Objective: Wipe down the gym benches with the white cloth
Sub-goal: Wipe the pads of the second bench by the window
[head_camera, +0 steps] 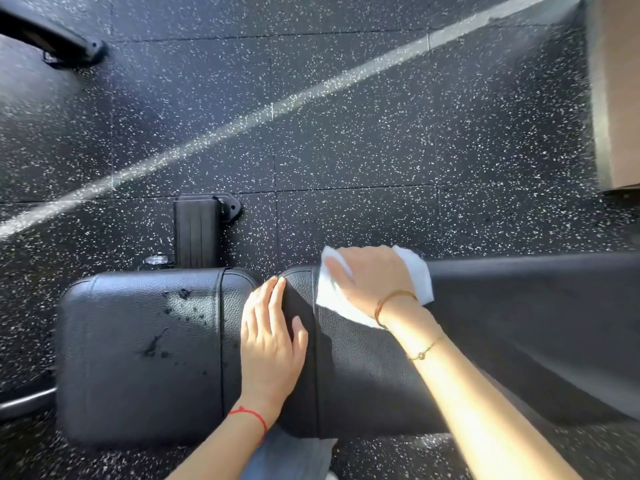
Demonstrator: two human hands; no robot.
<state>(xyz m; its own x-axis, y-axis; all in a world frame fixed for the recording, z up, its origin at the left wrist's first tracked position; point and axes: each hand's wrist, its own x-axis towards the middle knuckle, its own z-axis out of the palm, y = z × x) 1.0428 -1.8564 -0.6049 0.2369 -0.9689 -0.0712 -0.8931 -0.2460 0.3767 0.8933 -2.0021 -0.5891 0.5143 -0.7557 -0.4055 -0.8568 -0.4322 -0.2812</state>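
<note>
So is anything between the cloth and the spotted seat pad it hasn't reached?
Yes: the left hand rests flat across the gap between the pads, between the white cloth under the right hand and the seat pad.

White cloth (417, 271): I see only its edges; my right hand (370, 275) covers the middle.
Back pad (519, 323): runs off the right edge.
Frame bar (45, 32): top-left, blurred, cut off.
Tan object (620, 98): cropped right; cannot identify.

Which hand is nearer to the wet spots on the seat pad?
Left. The left hand rests flat just right of the wet spots; the right hand presses the white cloth farther right.
</note>
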